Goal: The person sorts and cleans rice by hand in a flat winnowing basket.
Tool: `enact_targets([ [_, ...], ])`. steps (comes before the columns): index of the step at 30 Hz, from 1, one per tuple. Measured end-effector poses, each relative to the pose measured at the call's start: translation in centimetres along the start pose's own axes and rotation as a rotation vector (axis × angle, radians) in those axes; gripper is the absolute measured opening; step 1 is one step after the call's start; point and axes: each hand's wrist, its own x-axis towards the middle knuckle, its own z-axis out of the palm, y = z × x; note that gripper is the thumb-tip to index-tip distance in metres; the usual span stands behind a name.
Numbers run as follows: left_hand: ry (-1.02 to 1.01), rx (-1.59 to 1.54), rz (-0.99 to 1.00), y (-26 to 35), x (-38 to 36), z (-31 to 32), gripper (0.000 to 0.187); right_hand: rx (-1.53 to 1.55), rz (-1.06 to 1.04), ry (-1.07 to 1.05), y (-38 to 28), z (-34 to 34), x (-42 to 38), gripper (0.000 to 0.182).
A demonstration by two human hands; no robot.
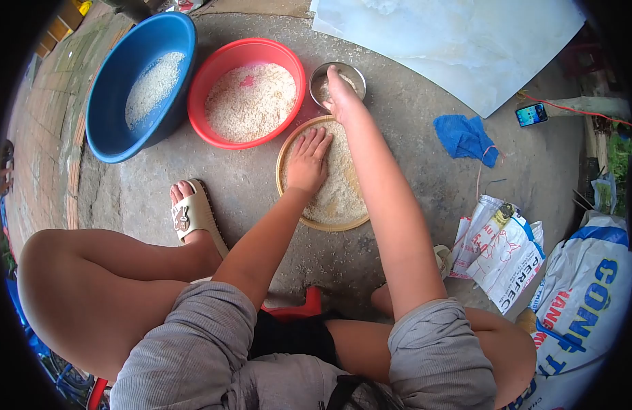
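Observation:
My left hand (307, 162) lies flat with its fingers stretched over a layer of pale rice grains (335, 195) in a round, shallow tan tray (281, 167). Just beyond the tray's far edge, my right hand (341, 98) is turned on its side over a small metal bowl (362, 83). Its fingers are straight and the thumb stands apart; I see nothing held in it. Some pale grain shows inside the bowl, partly covered by that hand. Left of the bowl sits a red basin (201, 89) holding rice and a small pink piece.
A tilted blue basin (105, 102) with white rice stands at far left. On the right are a blue cloth (461, 137), a phone (532, 115), torn printed packaging (507, 256) and a large printed sack (582, 294). A marbled sheet (446, 41) lies at the back.

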Motion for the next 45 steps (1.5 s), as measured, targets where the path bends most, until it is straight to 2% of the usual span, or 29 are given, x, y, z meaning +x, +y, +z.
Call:
enact_targets([
  [1, 0.000, 0.002, 0.003, 0.0, 0.0, 0.0, 0.052, 0.002, -0.002, 0.000, 0.2, 0.0, -0.1, 0.070],
  [3, -0.004, -0.018, 0.004, -0.1, 0.0, 0.0, 0.053, -0.105, -0.161, 0.002, 0.8, 0.1, 0.2, 0.068],
  [4, -0.004, -0.019, 0.006, -0.1, 0.1, 0.0, 0.053, -0.135, -0.242, 0.094, 1.4, 0.3, 0.6, 0.061],
  [5, -0.009, -0.023, 0.006, -0.2, 0.0, -0.1, 0.051, -0.136, -0.241, 0.094, 1.9, 0.1, 0.8, 0.061],
  [7, -0.014, -0.025, 0.005, -0.3, -0.1, 0.0, 0.050, -0.205, -0.523, 0.130, 2.9, -0.3, 1.3, 0.051],
  [8, -0.005, -0.041, 0.001, -0.3, 0.0, 0.1, 0.047, -0.176, -0.629, 0.176, 3.5, -0.5, 1.5, 0.038],
  [12, 0.010, -0.113, -0.054, -0.2, 0.1, 0.5, 0.040, -0.175, -0.714, 0.152, 4.4, -1.3, 0.1, 0.026],
  [14, 0.072, -0.143, -0.063, 0.2, 0.3, 0.3, 0.038, -0.444, -1.029, 0.401, 4.6, -2.1, -1.4, 0.017],
  [15, 0.131, -0.175, -0.076, 0.3, 0.3, 0.1, 0.036, -0.442, -1.034, 0.404, 4.8, -2.8, -2.1, 0.017],
  [17, 0.202, -0.126, -0.131, 0.0, -0.1, -0.8, 0.033, -0.605, -1.123, 0.675, 5.9, -4.5, -3.2, 0.016],
  [19, 0.279, -0.074, -0.184, -0.6, -0.5, -2.0, 0.030, -0.658, -0.993, 0.766, 8.0, -6.8, -4.2, 0.018],
  [21, 0.372, 0.190, -0.457, -0.8, -1.4, -2.9, 0.023, -0.899, -0.940, 0.841, 10.1, -10.1, -5.7, 0.021],
  [22, 0.412, 0.231, -0.468, -1.7, -2.0, -2.6, 0.021, -0.961, -0.915, 0.828, 11.5, -11.7, -6.6, 0.022],
  [25, 0.330, 0.137, -0.502, -3.7, -3.4, -1.7, 0.020, -1.085, -0.726, 0.761, 14.8, -14.8, -9.9, 0.024],
  [26, 0.293, 0.089, -0.418, -3.8, -3.8, -2.0, 0.023, -1.106, -0.692, 0.728, 15.8, -15.3, -10.9, 0.025],
  [28, 0.266, 0.056, -0.458, -3.7, -4.5, -2.1, 0.025, -1.139, -0.693, 0.684, 16.6, -15.2, -12.4, 0.027],
  [30, 0.236, 0.011, -0.478, -3.1, -4.5, -2.8, 0.026, -0.968, -0.520, 0.621, 16.7, -14.9, -13.6, 0.031],
  [31, 0.189, -0.075, -0.538, -2.6, -4.3, -3.4, 0.027, -0.976, -0.545, 0.633, 17.1, -15.3, -13.3, 0.031],
  [33, 0.157, -0.171, -0.576, -1.4, -4.0, -4.0, 0.028, -0.928, -0.279, 0.620, 17.3, -15.7, -13.0, 0.026],
  [35, 0.247, -0.219, -0.527, -0.6, -2.9, -4.5, 0.027, -0.917, -0.274, 0.638, 15.2, -16.4, -14.3, 0.026],
  [37, 0.221, -0.258, -0.467, 1.7, -0.7, -6.0, 0.024, -0.927, -0.239, 0.695, 12.5, -17.3, -14.9, 0.023],
  [38, 0.233, -0.308, -0.401, 2.9, 0.9, -7.0, 0.024, -0.993, -0.258, 0.683, 10.8, -18.4, -15.3, 0.031],
  [40, 0.253, -0.349, -0.301, 5.1, 4.2, -10.2, 0.025, -0.994, -0.343, 0.687, 7.0, -20.5, -15.4, 0.031],
  [41, 0.226, -0.360, -0.321, 6.3, 6.2, -12.3, 0.027, -1.007, -0.400, 0.654, 4.5, -21.3, -15.9, 0.029],
  [43, 0.202, -0.360, -0.304, 8.0, 10.4, -16.6, 0.035, -0.657, -0.264, 0.471, -2.0, -19.9, -19.0, 0.025],
  [45, 0.145, -0.234, -0.205, 8.1, 14.8, -21.6, 0.038, -0.556, -0.272, 0.374, -7.0, -18.9, -20.5, 0.027],
])
